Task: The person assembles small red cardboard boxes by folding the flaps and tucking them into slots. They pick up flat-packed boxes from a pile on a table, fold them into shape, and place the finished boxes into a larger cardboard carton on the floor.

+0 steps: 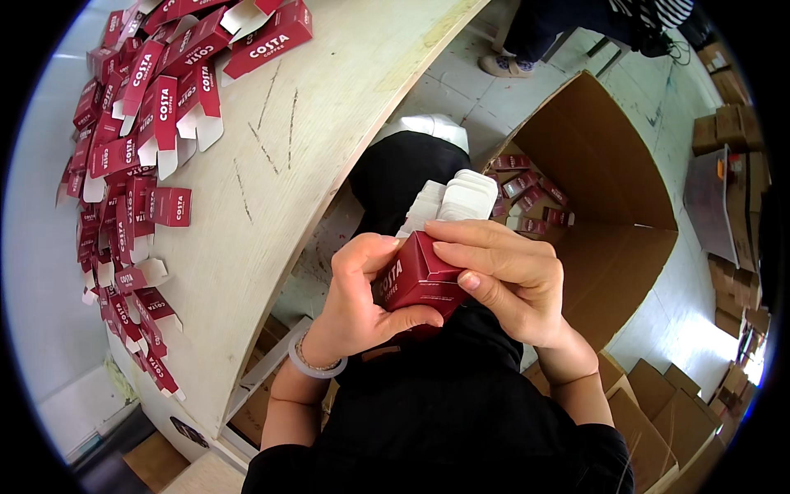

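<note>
A small red carton with pale lettering is held in front of my body, one end turned up toward me. My left hand wraps round its left side, thumb along the lower edge. My right hand lies on its right side with the fingers together, fingertips pressing on the folded end and thumb beside them. Just beyond the carton, several white rounded pieces stick up in rows; their lower parts are hidden by my hands, and I cannot tell whether they are flaps of other cartons.
On the pale table at the left lies a heap of red cartons, many with end flaps raised. A large brown cardboard box at the right holds several red cartons. Another person's leg shows at the top; brown boxes stand lower right.
</note>
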`<state>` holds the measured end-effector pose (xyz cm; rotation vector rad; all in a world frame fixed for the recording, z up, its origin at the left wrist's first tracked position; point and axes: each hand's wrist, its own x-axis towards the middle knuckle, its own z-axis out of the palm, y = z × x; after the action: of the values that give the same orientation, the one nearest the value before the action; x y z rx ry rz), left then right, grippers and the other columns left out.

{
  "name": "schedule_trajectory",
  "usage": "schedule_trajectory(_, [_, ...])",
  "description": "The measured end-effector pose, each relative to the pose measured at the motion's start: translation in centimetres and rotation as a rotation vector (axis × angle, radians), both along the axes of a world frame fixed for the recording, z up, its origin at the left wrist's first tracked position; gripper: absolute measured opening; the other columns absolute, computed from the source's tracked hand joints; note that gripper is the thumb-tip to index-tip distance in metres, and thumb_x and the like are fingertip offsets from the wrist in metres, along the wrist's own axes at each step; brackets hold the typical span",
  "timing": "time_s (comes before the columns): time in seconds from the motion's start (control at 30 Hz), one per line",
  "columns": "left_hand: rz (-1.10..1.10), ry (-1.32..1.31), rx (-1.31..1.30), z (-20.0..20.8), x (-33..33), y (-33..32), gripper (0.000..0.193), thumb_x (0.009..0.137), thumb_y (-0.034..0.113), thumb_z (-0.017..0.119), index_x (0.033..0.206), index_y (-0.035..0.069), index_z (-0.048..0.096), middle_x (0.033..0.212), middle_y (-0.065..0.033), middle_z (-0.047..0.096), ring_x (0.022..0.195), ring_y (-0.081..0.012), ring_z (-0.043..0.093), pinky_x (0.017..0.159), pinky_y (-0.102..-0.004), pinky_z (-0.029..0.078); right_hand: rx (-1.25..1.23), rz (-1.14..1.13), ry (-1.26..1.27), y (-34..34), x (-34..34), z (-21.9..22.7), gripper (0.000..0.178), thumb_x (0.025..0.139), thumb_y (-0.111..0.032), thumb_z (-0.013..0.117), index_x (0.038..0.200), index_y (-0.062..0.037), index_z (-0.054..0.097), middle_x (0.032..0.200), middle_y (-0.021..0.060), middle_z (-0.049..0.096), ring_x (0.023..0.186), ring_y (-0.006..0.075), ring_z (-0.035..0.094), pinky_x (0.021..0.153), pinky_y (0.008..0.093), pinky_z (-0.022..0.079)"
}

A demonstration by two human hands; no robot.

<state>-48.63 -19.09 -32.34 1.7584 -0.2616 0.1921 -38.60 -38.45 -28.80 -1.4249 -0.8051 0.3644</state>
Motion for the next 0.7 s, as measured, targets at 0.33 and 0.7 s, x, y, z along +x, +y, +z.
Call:
schedule_trajectory(0.33, [-0.092,0.125,-0.089,0.3,0.7,-2.4,0.1,0.074,0.027,0.085,0.139,0.004,0.013,0.13,-0.0215,0.045,0.112,-0.0275,0.058,0.089,-0.0375,0.051,-0.007,-0.038,-0.4,-0.3,-0.3,-1.3,0.027,0.082,-0.012,0.068,0.102,0.0059,0.068,0.109,0.0189,0.067,0.106,0.0377,0.062,0.089,0.0433,0.052])
schedule_trajectory(0.7, [0.163,0.494,0.468,-3.6,-1.0,1.8,0.056,0.07,0.02,0.082,0.116,-0.002,0.058,0.111,-0.017,0.061,0.098,-0.0323,0.063,0.083,-0.0365,0.051,-0.396,-0.331,-0.273,-2.1,-0.4,-2.0,0.02,0.079,0.001,0.069,0.098,0.0,0.067,0.099,0.0146,0.068,0.091,0.0331,0.065,0.08,0.038,0.053])
